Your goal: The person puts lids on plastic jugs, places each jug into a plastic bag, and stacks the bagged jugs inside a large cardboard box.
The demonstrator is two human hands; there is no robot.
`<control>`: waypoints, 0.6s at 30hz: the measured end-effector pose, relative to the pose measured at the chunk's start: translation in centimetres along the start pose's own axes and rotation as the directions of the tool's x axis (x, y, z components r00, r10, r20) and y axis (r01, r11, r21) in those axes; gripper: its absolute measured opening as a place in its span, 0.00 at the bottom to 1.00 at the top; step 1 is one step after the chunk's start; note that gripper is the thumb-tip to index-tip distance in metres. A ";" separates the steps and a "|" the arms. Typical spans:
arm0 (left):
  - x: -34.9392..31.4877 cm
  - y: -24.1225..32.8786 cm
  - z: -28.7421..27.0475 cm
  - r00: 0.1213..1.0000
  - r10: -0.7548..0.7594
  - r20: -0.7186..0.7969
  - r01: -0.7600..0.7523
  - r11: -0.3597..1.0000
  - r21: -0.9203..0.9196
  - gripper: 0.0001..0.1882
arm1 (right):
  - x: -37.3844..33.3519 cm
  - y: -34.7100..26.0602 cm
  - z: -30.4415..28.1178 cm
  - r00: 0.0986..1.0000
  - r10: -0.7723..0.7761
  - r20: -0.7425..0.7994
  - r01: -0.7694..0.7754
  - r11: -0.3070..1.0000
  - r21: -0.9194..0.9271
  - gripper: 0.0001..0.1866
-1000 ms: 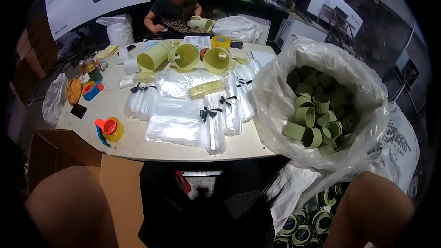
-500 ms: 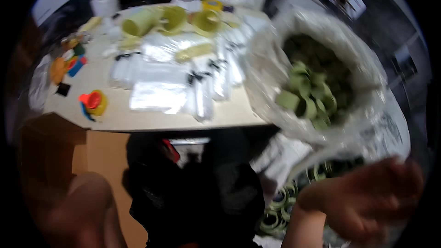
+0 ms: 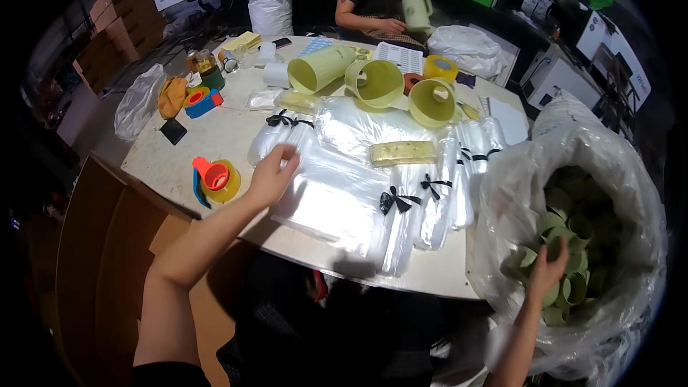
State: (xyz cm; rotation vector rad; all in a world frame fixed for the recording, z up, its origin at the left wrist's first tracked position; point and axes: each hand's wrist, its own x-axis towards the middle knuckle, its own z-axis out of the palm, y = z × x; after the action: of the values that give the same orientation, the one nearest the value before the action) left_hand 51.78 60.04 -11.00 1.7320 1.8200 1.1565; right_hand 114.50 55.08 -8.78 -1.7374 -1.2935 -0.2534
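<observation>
My left hand (image 3: 274, 175) is over the left edge of a stack of flat clear plastic bags (image 3: 326, 204) on the table. Its fingers are apart and slightly curled, with nothing in them. Inside a large clear plastic sack (image 3: 502, 272) at the right, my right hand (image 3: 549, 269) reaches among many pale green plastic pieces (image 3: 573, 290), short and ring-like. Thumb and fingers are spread at the pile; I see no piece gripped between them. Bundles of rolled clear bags (image 3: 399, 233) tied with black strips lie right of the stack.
Pale green jugs (image 3: 319, 69) lie along the table's far side. A tape dispenser with a red top (image 3: 215, 175) sits near the left edge, above an open cardboard box (image 3: 107, 244). Across the table, a person (image 3: 369, 0) holds a pale green jug (image 3: 416, 11).
My view has shifted and sharpened. My left hand has risen from low at the left to the bag stack. My right hand has gone from outside the sack into it.
</observation>
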 end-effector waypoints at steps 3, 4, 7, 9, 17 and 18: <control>8.9 -3.9 1.8 0.980 0.058 -0.188 -0.013 0.973 0.231 0.21 | -2.6 -6.7 -0.9 1.000 -0.009 -0.022 0.013 0.988 0.152 0.30; 12.4 -5.0 2.4 0.954 0.078 -0.290 0.018 0.950 0.312 0.24 | -4.6 -6.8 -1.1 0.998 -0.035 -0.042 0.043 0.981 0.187 0.30; 20.7 -7.1 6.0 0.880 -0.015 -0.475 0.269 0.839 0.472 0.32 | -11.6 -8.5 0.0 0.934 -0.340 -0.107 0.357 0.894 0.273 0.27; 24.5 -9.6 7.2 0.908 -0.046 -0.416 0.319 0.720 0.616 0.30 | -15.4 -9.8 0.2 0.911 -0.371 0.178 0.304 0.899 0.317 0.30; 26.6 -3.1 5.2 0.904 0.133 -0.405 0.168 0.762 0.625 0.14 | -19.8 -9.3 1.5 0.828 -0.251 0.501 -0.079 0.833 0.548 0.40; 26.4 -2.2 2.6 0.861 0.220 -0.459 0.118 0.791 0.600 0.14 | -19.6 -9.5 0.5 0.810 -0.181 0.558 -0.208 0.801 0.561 0.38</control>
State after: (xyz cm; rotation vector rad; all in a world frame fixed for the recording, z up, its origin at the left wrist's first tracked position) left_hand 47.75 86.05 -7.29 1.9308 2.7398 1.2102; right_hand 98.02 42.92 -16.25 -1.2813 -1.5683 0.7197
